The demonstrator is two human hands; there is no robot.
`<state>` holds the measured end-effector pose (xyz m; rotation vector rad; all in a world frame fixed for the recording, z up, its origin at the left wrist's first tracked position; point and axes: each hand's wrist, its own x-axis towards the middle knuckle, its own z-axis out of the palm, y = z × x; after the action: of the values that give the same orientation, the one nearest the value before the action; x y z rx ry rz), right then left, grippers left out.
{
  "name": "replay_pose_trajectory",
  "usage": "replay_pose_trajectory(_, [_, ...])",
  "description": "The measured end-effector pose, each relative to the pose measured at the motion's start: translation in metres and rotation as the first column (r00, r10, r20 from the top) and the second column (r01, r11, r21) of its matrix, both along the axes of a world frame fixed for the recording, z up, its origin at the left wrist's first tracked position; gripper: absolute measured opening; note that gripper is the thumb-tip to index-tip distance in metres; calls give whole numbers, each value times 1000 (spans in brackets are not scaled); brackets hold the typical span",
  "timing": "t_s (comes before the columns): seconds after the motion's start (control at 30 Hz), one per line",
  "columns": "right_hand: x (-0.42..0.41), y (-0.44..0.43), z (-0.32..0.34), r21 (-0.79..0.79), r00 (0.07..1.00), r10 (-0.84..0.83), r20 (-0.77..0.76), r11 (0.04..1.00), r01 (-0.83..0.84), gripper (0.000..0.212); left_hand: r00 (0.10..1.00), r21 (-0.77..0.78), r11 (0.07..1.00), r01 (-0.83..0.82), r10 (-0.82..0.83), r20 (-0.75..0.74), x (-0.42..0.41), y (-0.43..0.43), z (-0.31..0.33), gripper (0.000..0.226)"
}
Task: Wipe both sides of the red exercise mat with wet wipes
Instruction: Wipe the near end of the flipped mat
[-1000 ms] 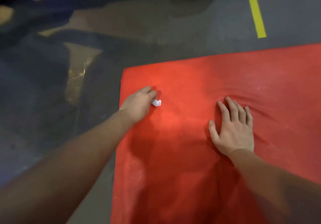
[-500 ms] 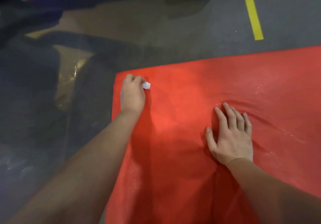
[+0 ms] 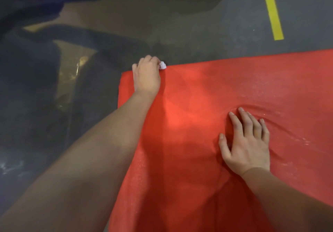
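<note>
Mat: red exercise mat (image 3: 216, 91) lies flat on the grey floor (image 3: 180, 33), near right.
Wipe: balled wet wipe (image 3: 162, 65) at the mat's far left edge.
Left hand (image 3: 146, 77): fingers curled, pinching the wipe.
Right hand (image 3: 246, 141): fingers spread, pressing the mat down.
Progress: we judge the upper side part-wiped, underside not yet done.

The scene is dim, with one brighter patch on the red mat (image 3: 180, 113) and dark shadow toward its near end. The floor (image 3: 36, 105) at left is smeared and blurry, with dull reflections.
</note>
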<state>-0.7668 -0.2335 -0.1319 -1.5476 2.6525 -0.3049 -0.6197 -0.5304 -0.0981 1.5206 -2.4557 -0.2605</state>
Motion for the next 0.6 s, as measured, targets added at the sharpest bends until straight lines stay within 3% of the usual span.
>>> replay_pose_trajectory(0.07, [0,1,-1,1,1000,0,-1,1000,0,71,996,-40,996,-85,86,27,-1,18,-3,25])
replay_pose_trajectory(0.13, [0,1,-1,-12,1000,-1,0,1000,1,71,994,-71,992,-101,98,-40,4,49,-6,21])
replay_pose_trajectory(0.27, [-1,-1,-1,-17,1000,1,-3,1000,-1,70,999,-142,990,7,-12,-36,18,51,-17,11])
replay_pose_trajectory(0.4, [0,0,-2,13,1000,3,-5,1000,-3,71,999,-16,999,-40,40,-17,9,8,-10,19])
replay_pose_trajectory(0.6, [-1,1,1,1,1000,10,9,1000,-10,70,991,-54,990,130,-131,-9,48,88,-14,9])
